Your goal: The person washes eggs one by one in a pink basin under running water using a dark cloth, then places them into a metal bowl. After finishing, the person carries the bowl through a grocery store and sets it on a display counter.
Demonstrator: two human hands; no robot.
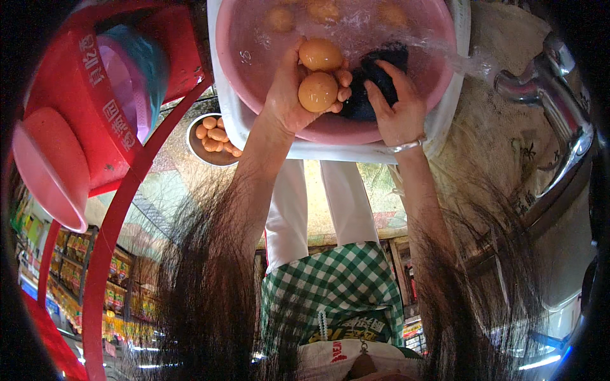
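Two wet brown eggs, an upper egg and a lower egg, rest in the palm of my left hand, fingers curled around them. To their right, my right hand grips a dark, soaked cloth or sponge that lies partly in the water; its exact kind is hard to tell. Both hands are over a pink plastic basin filled with water. More brown eggs, among them one egg, lie under the water at the far side.
A metal tap at the right pours water into the basin, which sits in a white sink. At left, a bowl holds several brown eggs on the floor. A red rack carries a pink bowl. Hair hangs across the lower view.
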